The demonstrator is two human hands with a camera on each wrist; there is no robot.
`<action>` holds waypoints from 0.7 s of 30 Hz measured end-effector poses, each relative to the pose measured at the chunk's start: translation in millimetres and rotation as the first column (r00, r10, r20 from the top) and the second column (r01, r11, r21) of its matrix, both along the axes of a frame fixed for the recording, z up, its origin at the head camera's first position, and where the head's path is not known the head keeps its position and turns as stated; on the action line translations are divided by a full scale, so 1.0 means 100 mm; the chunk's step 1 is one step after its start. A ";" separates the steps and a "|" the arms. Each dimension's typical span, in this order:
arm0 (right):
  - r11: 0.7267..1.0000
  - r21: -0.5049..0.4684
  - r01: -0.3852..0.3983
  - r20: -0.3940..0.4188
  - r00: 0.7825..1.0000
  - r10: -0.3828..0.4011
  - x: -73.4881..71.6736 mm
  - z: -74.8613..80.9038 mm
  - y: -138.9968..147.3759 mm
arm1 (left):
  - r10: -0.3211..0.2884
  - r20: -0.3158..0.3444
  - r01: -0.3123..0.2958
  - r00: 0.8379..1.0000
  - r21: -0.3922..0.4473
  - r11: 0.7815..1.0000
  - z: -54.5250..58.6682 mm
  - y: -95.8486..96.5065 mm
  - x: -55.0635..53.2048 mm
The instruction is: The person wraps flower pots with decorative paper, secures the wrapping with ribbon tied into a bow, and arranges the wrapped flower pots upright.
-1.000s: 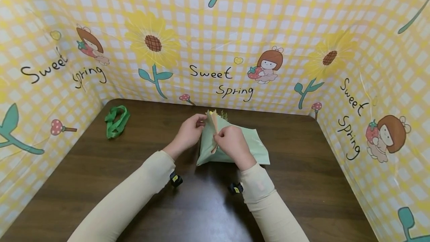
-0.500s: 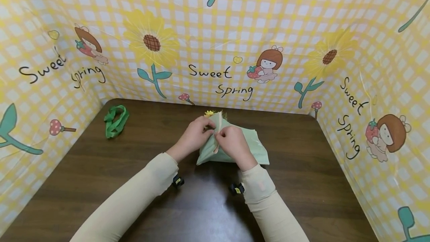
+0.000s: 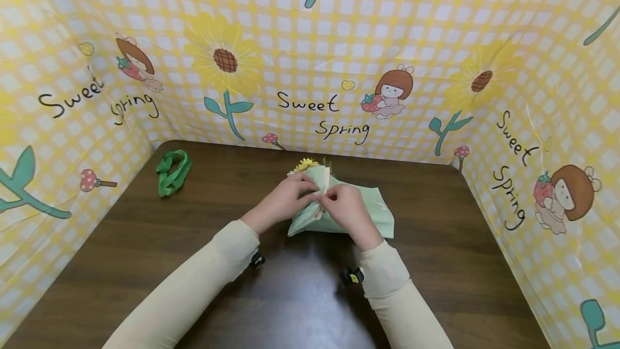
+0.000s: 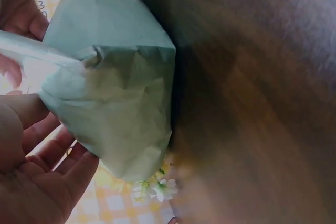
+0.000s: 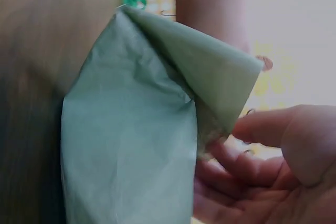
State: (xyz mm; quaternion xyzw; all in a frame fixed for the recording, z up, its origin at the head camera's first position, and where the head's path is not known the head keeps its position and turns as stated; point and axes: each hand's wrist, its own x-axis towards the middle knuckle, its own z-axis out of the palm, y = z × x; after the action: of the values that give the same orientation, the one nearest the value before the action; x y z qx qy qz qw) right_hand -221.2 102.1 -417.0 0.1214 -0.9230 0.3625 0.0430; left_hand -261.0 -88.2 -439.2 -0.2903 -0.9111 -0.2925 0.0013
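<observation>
A bouquet in pale green wrapping paper (image 3: 375,210) lies on the dark table, its yellow flowers (image 3: 307,165) showing at the far end. Small white flowers (image 4: 164,189) also peek out in the left wrist view. At the left side of the bundle, the left hand (image 3: 281,202) rests its fairly straight fingers against the folded-over paper, thumb apart from them. The right hand (image 3: 350,210) pinches the edge of that fold between thumb and forefinger, seen closer in the right wrist view, where the raised flap (image 5: 223,80) stands up. The stems are hidden inside the paper.
A loop of green ribbon (image 3: 173,172) lies at the table's far left. Yellow checked cloth (image 3: 310,42) walls the table (image 3: 271,295) at the back and both sides. A small black device (image 3: 352,276) sits at the right wrist.
The left hand has moved right, bringing the left part of the paper over toward the right hand. More yellow flowers show behind it. The right hand keeps its pinch at nearly the same place.
</observation>
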 end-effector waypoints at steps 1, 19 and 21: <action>1.000 0.030 -0.004 -0.059 0.998 0.006 0.04 0.00 0.01 | -0.004 -0.003 0.004 1.000 -0.013 1.000 0.00 0.01 -0.01; 0.582 0.805 -0.115 -0.495 0.410 0.766 0.33 -0.14 0.12 | 0.002 -0.001 -0.002 1.000 -0.102 0.995 0.09 0.04 -0.02; 0.591 0.799 -0.115 -0.507 0.401 0.763 0.34 -0.16 0.13 | 0.008 -0.008 -0.008 1.000 -0.101 0.995 0.07 0.05 -0.01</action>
State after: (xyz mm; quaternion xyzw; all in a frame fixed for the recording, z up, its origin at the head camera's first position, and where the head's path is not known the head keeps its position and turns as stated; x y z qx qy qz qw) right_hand -187.2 115.4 -433.4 0.5422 -0.7737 -0.0899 0.3151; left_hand -262.3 -83.5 -431.9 -0.2874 -0.9259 -0.2450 -0.0089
